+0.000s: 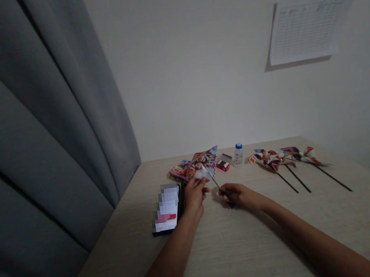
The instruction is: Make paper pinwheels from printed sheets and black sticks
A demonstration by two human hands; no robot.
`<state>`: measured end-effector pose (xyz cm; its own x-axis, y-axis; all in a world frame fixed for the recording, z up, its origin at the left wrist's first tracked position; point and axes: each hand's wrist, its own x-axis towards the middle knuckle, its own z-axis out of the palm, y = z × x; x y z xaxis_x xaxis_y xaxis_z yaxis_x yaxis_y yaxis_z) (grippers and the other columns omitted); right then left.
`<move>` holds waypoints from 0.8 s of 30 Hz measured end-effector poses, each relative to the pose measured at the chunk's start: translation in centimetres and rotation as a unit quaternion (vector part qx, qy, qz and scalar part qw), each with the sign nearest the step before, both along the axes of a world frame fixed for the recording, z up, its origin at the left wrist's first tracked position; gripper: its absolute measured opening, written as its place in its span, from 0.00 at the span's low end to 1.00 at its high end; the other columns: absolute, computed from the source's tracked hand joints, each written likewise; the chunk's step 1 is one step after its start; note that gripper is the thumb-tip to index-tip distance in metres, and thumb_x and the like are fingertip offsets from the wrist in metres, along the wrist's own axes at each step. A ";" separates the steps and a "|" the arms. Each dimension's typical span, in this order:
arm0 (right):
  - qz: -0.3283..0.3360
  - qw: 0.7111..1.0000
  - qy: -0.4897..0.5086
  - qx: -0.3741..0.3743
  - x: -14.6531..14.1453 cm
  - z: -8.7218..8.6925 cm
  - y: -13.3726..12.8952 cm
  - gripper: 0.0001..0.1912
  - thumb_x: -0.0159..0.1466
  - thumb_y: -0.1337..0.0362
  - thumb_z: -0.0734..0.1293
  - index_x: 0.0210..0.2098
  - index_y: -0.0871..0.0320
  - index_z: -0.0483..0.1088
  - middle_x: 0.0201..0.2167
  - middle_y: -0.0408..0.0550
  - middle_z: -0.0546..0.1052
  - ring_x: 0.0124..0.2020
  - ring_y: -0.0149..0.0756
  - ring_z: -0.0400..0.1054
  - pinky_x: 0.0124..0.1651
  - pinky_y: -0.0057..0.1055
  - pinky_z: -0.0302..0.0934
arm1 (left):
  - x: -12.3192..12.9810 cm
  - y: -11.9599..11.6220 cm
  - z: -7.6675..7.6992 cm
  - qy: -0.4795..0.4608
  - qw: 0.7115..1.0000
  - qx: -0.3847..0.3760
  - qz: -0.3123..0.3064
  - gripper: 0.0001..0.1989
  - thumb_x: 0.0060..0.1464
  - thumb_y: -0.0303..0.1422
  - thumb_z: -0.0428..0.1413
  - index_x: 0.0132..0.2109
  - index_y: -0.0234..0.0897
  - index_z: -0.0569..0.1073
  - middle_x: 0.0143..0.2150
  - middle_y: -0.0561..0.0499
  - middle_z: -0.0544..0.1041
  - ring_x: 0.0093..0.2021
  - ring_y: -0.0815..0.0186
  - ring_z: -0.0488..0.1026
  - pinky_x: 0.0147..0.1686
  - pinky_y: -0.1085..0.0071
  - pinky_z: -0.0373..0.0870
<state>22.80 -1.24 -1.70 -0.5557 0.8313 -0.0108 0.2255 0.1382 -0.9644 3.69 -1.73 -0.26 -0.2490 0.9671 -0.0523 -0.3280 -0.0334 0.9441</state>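
My right hand [235, 195] is closed around the dark handles of a pair of scissors [215, 181], whose blades point up and left. Those blades overlap a colourful printed paper sheet [203, 162], though whether they are cutting it does not show. At the sheet's lower edge, my left hand [195, 194] grips the paper with bent fingers. Several more printed papers [176, 171] lie stacked behind and to the left. A phone [165, 209] with a lit, partly blurred screen sits beside my left wrist.
Behind the hands are a small red box [223, 165] and a white bottle [238, 155] with a blue cap. Three paper pinwheels [269, 160] on dark sticks lie to the right. A grey curtain [47, 106] borders the table's left side; a wall stands behind.
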 end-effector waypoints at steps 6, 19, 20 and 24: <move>0.005 1.000 -0.001 0.000 0.0 0.0 -0.1 0.19 0.59 0.53 0.70 0.43 0.60 0.72 0.27 0.45 0.73 0.29 0.31 0.65 0.34 0.31 0.60 | -0.1 0.0 0.0 -0.002 1.000 -0.002 0.000 0.19 0.40 0.40 0.69 0.36 0.35 0.72 0.34 0.49 0.80 0.19 0.77 0.68 0.16 0.80 0.46; 0.003 1.000 -0.007 0.025 -0.2 0.8 -0.3 0.19 0.60 0.52 0.68 0.44 0.60 0.71 0.30 0.44 0.72 0.31 0.32 0.64 0.36 0.30 0.59 | 0.3 -0.1 0.0 0.005 1.000 -0.019 -0.021 0.18 0.40 0.39 0.69 0.35 0.34 0.73 0.35 0.48 0.81 0.18 0.77 0.67 0.16 0.81 0.46; 0.002 1.000 -0.006 0.026 -0.2 0.7 -0.3 0.19 0.60 0.53 0.69 0.44 0.60 0.71 0.30 0.44 0.72 0.31 0.32 0.63 0.36 0.30 0.59 | 0.3 -0.1 0.0 0.006 1.000 -0.021 -0.021 0.18 0.40 0.39 0.69 0.35 0.34 0.73 0.35 0.48 0.81 0.18 0.77 0.67 0.16 0.81 0.46; 0.001 1.000 0.002 0.025 -0.2 0.6 -0.2 0.19 0.60 0.53 0.68 0.43 0.60 0.71 0.30 0.45 0.72 0.30 0.31 0.63 0.36 0.31 0.59 | 0.3 -0.1 0.0 0.012 0.999 -0.021 -0.023 0.18 0.40 0.39 0.68 0.35 0.34 0.73 0.36 0.47 0.82 0.18 0.77 0.67 0.15 0.81 0.46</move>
<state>22.55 -1.49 -1.06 -0.5577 0.8293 0.0335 0.2210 0.1873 -0.9571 3.99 -1.82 -0.23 -0.2060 0.9747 -0.0870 -0.3057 0.0203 0.9519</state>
